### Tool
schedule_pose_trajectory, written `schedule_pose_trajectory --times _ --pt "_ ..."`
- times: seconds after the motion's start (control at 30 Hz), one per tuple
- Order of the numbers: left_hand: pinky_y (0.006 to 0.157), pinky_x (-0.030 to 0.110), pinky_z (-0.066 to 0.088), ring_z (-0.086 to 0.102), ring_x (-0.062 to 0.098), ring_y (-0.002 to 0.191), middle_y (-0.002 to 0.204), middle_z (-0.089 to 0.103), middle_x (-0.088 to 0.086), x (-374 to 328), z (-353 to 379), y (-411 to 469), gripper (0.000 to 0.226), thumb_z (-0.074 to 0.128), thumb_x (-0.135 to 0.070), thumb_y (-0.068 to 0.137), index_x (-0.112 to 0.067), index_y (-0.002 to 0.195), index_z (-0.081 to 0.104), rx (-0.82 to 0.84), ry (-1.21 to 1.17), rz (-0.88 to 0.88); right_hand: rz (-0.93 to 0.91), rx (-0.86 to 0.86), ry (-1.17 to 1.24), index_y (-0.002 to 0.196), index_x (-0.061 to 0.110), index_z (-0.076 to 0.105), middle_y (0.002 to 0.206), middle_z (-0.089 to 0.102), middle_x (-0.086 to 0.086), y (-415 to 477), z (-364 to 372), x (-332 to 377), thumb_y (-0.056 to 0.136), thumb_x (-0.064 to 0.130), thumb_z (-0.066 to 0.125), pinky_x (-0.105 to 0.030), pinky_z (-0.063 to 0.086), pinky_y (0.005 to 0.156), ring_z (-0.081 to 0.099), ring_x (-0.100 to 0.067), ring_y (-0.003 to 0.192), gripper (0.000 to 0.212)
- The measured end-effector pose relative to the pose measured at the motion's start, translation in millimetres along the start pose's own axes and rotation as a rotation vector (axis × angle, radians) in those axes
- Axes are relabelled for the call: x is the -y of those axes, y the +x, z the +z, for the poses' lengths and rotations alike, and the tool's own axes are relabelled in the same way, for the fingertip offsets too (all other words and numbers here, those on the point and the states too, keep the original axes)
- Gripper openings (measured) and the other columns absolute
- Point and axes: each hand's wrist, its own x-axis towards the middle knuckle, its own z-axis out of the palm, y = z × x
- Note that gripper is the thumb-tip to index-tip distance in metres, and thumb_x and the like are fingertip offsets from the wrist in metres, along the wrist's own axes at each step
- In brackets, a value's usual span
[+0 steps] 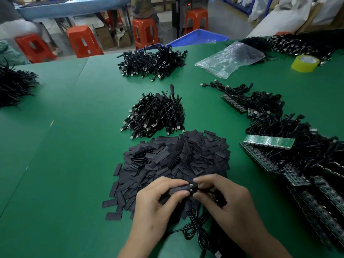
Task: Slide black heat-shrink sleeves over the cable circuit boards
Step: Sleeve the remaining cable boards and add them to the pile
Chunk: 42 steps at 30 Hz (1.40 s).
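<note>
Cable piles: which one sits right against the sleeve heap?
The centre pile, whose near side meets the far edge of the sleeve heap. The far pile and the left pile lie well apart from it.

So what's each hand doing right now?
Left hand: grips a black heat-shrink sleeve.
Right hand: pinches the cable's circuit board.

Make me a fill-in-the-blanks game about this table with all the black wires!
1. The table top is ____.
2. The roll of tape is ____.
3. The left hand pinches a sleeve and the right hand holds a circuit board over a pile of sleeves coloured ____.
4. The bag beside the tape is clear ____.
Missing words: green, yellow, black, plastic.
</note>
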Motion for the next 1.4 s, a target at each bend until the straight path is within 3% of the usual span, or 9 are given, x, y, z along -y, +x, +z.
schedule_pose_trajectory --times 0.47,0.67,0.83,1.07,1.4 --pt "0.081 0.015 0.051 0.070 0.008 0.093 0.099 0.072 -0.016 -1.3 5.2 -1.5 0.020 0.078 -0.026 0.083 -0.025 0.103 0.078 -0.085 0.053 0.129 0.028 -0.122 0.050 0.095 0.029 0.074 0.091 0.069 0.021 -2.9 11.4 2.0 0.089 0.025 0.074 -0.011 0.049 0.072 0.069 0.001 0.085 0.008" --pt "0.077 0.012 0.053 0.072 0.010 0.080 0.089 0.072 -0.011 -0.8 8.6 -6.7 0.033 0.087 -0.029 0.074 -0.027 0.105 0.077 -0.324 -0.014 0.052 0.045 -0.189 0.076 0.095 0.026 0.076 0.094 0.071 0.021 -4.6 11.8 2.7 0.088 0.023 0.075 -0.009 0.049 0.074 0.071 0.000 0.088 0.008" --pt "0.076 0.015 0.056 0.073 0.009 0.079 0.092 0.076 -0.014 -2.6 17.9 -9.9 0.030 0.085 -0.025 0.076 -0.025 0.104 0.077 -0.392 -0.064 0.041 0.028 -0.227 0.064 0.093 0.024 0.076 0.092 0.071 0.021 -4.1 15.6 4.3 0.087 0.019 0.077 -0.010 0.050 0.075 0.071 0.000 0.087 0.008" --pt "0.078 0.020 0.058 0.074 0.012 0.080 0.092 0.078 -0.008 -0.8 23.0 -11.5 0.031 0.082 -0.021 0.075 -0.023 0.106 0.079 -0.408 -0.117 -0.014 0.036 -0.276 0.079 0.091 0.023 0.076 0.091 0.071 0.019 -6.1 21.4 6.2 0.087 0.019 0.076 -0.011 0.050 0.075 0.071 -0.001 0.086 0.006" --pt "0.076 0.016 0.057 0.074 0.008 0.075 0.087 0.078 -0.006 -3.3 27.8 -12.2 0.034 0.081 -0.024 0.073 -0.025 0.107 0.078 -0.369 -0.192 -0.073 0.056 -0.318 0.089 0.087 0.018 0.077 0.090 0.072 0.019 -7.3 22.4 7.4 0.085 0.016 0.077 -0.011 0.051 0.075 0.071 -0.001 0.085 0.004"
